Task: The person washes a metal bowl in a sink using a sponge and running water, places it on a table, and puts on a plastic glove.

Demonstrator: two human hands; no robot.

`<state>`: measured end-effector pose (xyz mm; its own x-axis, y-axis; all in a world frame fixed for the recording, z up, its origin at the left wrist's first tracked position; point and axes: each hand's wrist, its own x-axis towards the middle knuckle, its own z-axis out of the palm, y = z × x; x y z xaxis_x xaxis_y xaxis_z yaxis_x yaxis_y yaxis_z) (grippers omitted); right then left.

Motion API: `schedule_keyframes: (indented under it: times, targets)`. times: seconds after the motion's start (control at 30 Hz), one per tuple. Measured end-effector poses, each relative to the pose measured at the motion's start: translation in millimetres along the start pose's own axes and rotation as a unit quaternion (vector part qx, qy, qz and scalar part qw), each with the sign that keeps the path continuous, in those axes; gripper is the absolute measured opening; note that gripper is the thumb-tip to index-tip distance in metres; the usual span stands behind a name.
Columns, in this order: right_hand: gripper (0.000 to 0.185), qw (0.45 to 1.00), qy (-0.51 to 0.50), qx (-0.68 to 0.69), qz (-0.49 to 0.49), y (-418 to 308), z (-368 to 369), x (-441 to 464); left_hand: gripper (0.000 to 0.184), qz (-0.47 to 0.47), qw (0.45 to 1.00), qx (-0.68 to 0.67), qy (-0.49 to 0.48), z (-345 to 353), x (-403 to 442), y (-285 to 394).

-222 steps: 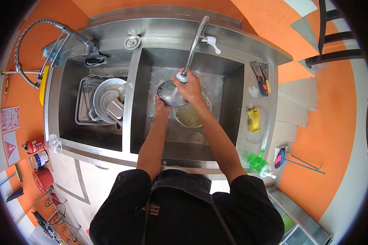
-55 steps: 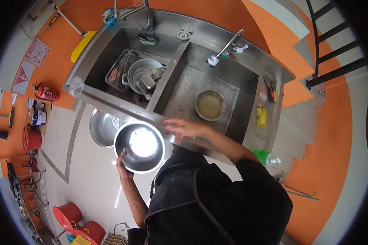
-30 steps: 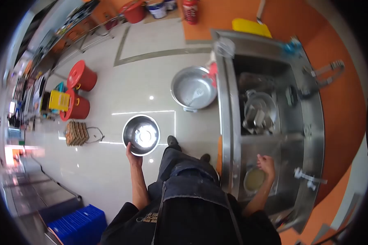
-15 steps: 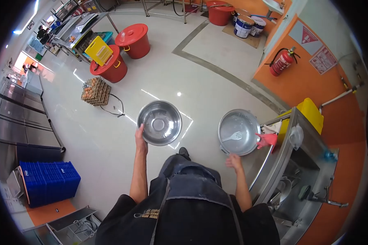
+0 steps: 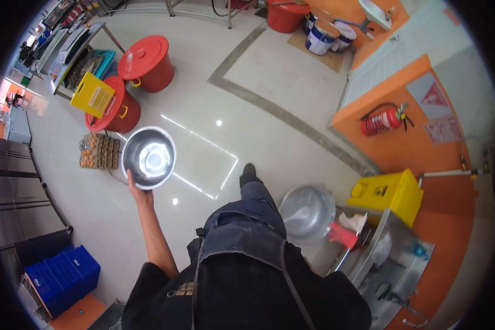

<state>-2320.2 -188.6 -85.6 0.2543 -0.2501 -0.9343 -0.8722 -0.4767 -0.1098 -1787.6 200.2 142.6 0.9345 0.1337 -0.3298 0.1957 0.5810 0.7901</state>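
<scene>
One sink unit [image 5: 404, 231] takes up the worker's R side; fwd-L I see two red bins [image 5: 144, 60]. Then there's a stack of egg trays [image 5: 100, 151] on the floor, L of the steel bowl [image 5: 155, 157]. Bowl's up off the floor, mouth up. L hand [image 5: 140, 192] grips its near rim, thumb over the edge, fingers hidden; I can't see the R hand, so can't tell its state. Off-centre hold, imo: best keep wrist firm, bowl lvl & clear of the trays.
</scene>
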Motion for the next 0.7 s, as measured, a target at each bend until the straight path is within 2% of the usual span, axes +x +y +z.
schedule_keyframes:
  times: [0.07,0.1,0.17,0.2,0.23,0.27,0.3,0.33,0.43,0.53,0.57,0.6,0.63,0.67,0.7]
  targets:
    - [0.023,0.996,0.008,-0.085,-0.041,-42.2,-86.4,49.5,0.055,0.033,0.999,-0.018,0.029,17.0,31.2,4.0]
    - [0.024,0.978,0.016,-0.187,-0.095,-66.8,-137.6,80.2,0.055,0.033,0.997,-0.032,0.066,22.4,44.5,6.6]
    - [0.025,0.909,0.076,-0.37,-0.179,-134.6,-244.2,148.6,0.054,0.055,0.993,-0.056,0.084,45.9,55.6,12.7]
    - [0.023,0.988,0.148,-0.036,-0.012,-178.9,-295.1,205.0,0.055,0.049,0.99,-0.074,0.112,46.6,66.6,11.0]
    - [0.032,0.957,0.239,-0.134,-0.096,-238.3,-360.0,230.8,0.055,0.055,0.986,-0.065,0.142,46.7,79.0,8.0]
    - [0.034,0.94,0.292,0.122,-0.128,-321.9,-421.5,211.3,0.056,0.052,0.983,-0.074,0.158,53.1,91.2,4.8]
    - [0.03,0.895,0.333,0.233,-0.185,-404.4,-476.4,194.7,0.057,0.05,0.98,-0.081,0.173,60.6,107.6,2.5]
    - [0.023,0.911,0.307,0.103,-0.256,-461.1,-533.3,225.2,0.057,0.05,0.978,-0.086,0.183,67.0,124.5,-0.8]
    - [0.019,0.846,0.288,0.277,-0.353,-652.2,-610.3,188.4,0.056,0.056,0.97,-0.095,0.216,94.5,197.4,-14.9]
    - [0.022,0.817,0.081,0.449,-0.353,-755.6,-627.9,175.6,0.054,0.04,0.964,-0.091,0.249,132.0,288.3,-17.0]
    - [0.026,0.848,0.044,0.418,-0.323,-750.4,-618.4,246.3,0.053,0.041,0.965,-0.113,0.231,157.6,322.8,-11.5]
    - [0.028,0.89,0.068,0.357,-0.276,-750.4,-606.0,258.9,0.052,0.043,0.973,-0.119,0.196,181.5,359.4,-6.8]
    - [0.027,0.955,0.141,0.09,-0.244,-724.6,-591.5,308.4,0.052,0.046,0.978,-0.121,0.165,203.4,394.5,0.0]
    - [0.026,0.953,0.059,-0.122,-0.27,-688.4,-581.3,355.8,0.051,0.043,0.981,-0.12,0.144,225.7,433.8,6.2]
    - [0.028,0.988,0.006,-0.107,-0.108,-689.6,-580.4,311.5,0.051,0.045,0.984,-0.115,0.13,244.4,470.6,15.0]
